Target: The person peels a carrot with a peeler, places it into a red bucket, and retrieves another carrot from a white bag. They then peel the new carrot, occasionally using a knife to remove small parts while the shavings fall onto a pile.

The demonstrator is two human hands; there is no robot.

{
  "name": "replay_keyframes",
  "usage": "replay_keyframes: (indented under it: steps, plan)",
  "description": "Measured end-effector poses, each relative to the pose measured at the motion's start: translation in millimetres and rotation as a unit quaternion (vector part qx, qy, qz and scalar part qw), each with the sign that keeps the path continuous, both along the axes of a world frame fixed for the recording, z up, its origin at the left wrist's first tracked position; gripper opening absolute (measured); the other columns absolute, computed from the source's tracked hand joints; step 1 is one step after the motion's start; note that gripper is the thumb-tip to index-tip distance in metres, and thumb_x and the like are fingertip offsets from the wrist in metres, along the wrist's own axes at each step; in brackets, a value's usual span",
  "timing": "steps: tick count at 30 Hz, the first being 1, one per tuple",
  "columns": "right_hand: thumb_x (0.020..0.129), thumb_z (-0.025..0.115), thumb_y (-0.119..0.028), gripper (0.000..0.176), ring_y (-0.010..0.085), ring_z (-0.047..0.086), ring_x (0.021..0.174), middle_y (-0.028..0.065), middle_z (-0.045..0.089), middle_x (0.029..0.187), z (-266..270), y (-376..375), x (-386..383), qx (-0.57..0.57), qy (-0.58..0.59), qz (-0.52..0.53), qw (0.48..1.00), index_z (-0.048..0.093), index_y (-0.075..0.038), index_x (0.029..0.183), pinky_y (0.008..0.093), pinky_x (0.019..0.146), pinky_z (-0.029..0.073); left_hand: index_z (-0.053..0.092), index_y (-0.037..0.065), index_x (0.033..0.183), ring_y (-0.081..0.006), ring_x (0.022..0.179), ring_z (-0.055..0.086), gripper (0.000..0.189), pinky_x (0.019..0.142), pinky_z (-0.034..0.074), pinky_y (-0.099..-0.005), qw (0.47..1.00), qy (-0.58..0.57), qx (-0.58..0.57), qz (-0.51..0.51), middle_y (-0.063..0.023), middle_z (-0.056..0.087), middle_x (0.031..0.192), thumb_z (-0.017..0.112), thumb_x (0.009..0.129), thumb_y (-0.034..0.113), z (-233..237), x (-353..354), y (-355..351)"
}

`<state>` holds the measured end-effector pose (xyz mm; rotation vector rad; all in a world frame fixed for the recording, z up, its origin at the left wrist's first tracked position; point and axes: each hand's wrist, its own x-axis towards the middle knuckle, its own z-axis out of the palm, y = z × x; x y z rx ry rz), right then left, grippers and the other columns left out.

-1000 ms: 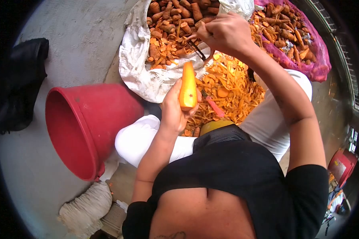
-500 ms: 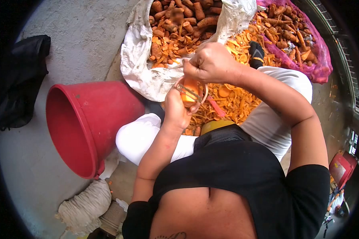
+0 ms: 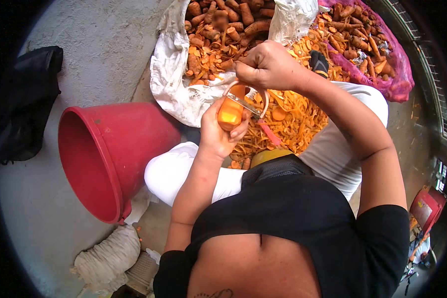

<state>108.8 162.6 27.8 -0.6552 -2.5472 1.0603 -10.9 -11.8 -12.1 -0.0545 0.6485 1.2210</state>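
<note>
My left hand (image 3: 214,133) is wrapped round a bright orange, peeled carrot (image 3: 230,116), its blunt end pointing towards me. In my right hand (image 3: 269,68), closed in a fist, is a Y-shaped peeler (image 3: 245,104) with a pale frame; its metal blade crosses over the upper part of the carrot. The fist hides the peeler's handle. Below both hands, a heap of orange peelings (image 3: 295,124) lies between my white-clad legs, with a pink strip (image 3: 269,131) on it.
Ahead, an opened white sack (image 3: 166,82) holds unpeeled carrots (image 3: 256,27) and slices. A pink mesh bag (image 3: 401,82) of carrots lies at the far right. To my left a red bucket (image 3: 141,139) rests on its side, near a black bag (image 3: 30,99) and a grey bundle (image 3: 109,256).
The peeler has shifted slightly right and up across the carrot along with my right hand. More of the carrot's end shows in my left hand, which has moved slightly.
</note>
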Motion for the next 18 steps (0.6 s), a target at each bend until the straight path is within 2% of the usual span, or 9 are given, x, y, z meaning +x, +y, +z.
replay_keyframes:
  steps: [2,5,8,12,15,17,18]
  plan:
    - [0.08,0.055,-0.034,0.037,0.0297,0.059,0.049,0.0126,0.055,0.05,-2.0,-1.3,-1.1,-0.01,-0.016,0.004,1.0,0.065,-0.007,0.057,0.0371,0.049,0.048,0.055,0.001,0.103,-0.0124,0.043,0.041,0.041,0.033,0.027,-0.0211,0.996,-0.037,0.068,-0.033,-0.0114,0.058,0.079,0.035,0.095,0.037,-10.5,-5.3,-0.6]
    - [0.079,0.057,-0.034,0.037,0.0318,0.057,0.048,0.0141,0.054,0.049,-12.0,-8.6,-1.4,0.05,0.049,0.027,0.997,0.065,-0.007,0.056,0.0382,0.048,0.047,0.054,0.005,0.108,-0.0138,0.05,0.047,0.039,0.034,0.03,-0.0212,0.993,0.034,-0.089,0.071,-0.0118,0.061,0.085,0.034,0.096,0.037,20.6,11.5,10.3]
    - [0.078,0.059,-0.033,0.036,0.0319,0.056,0.046,0.0148,0.052,0.049,-19.9,-16.5,-3.7,0.104,0.096,0.041,0.989,0.064,-0.007,0.054,0.0387,0.046,0.046,0.053,0.006,0.11,-0.0149,0.055,0.051,0.039,0.034,0.031,-0.021,0.988,0.046,-0.128,0.069,-0.0114,0.062,0.09,0.034,0.096,0.037,20.6,14.3,16.5]
    - [0.078,0.06,-0.033,0.036,0.0318,0.056,0.045,0.0146,0.052,0.048,-20.6,-13.3,-4.1,0.13,0.105,0.016,0.986,0.064,-0.008,0.053,0.0386,0.045,0.046,0.052,0.005,0.112,-0.0133,0.05,0.046,0.041,0.035,0.031,-0.0198,0.998,0.027,-0.036,0.046,-0.012,0.062,0.094,0.033,0.097,0.038,3.7,7.9,8.6]
    - [0.078,0.059,-0.034,0.036,0.0314,0.056,0.045,0.0143,0.052,0.048,-25.8,1.1,-4.2,0.15,0.082,-0.028,0.985,0.065,-0.009,0.053,0.0381,0.045,0.046,0.045,0.001,0.124,-0.0114,0.046,0.042,0.048,0.035,0.03,-0.0197,0.999,0.025,-0.026,0.023,-0.0116,0.059,0.089,0.032,0.097,0.038,14.2,10.9,10.2]
    - [0.079,0.058,-0.036,0.037,0.0302,0.057,0.045,0.0137,0.053,0.048,-34.6,23.7,-2.1,0.148,0.034,-0.076,0.985,0.066,-0.011,0.054,0.0377,0.047,0.048,0.047,0.001,0.12,-0.0127,0.044,0.043,0.046,0.034,0.031,-0.0203,1.0,-0.003,-0.017,-0.001,-0.0099,0.056,0.079,0.032,0.098,0.039,16.1,10.5,7.8]
    - [0.085,0.053,-0.039,0.035,0.0267,0.058,0.047,0.0107,0.056,0.05,-36.3,39.1,2.5,0.122,-0.031,-0.097,0.987,0.074,-0.014,0.07,0.0358,0.05,0.048,0.049,0.002,0.118,-0.0134,0.044,0.044,0.046,0.034,0.032,-0.0206,1.0,-0.017,-0.012,-0.015,-0.0091,0.055,0.075,0.032,0.098,0.04,17.5,9.8,6.8]
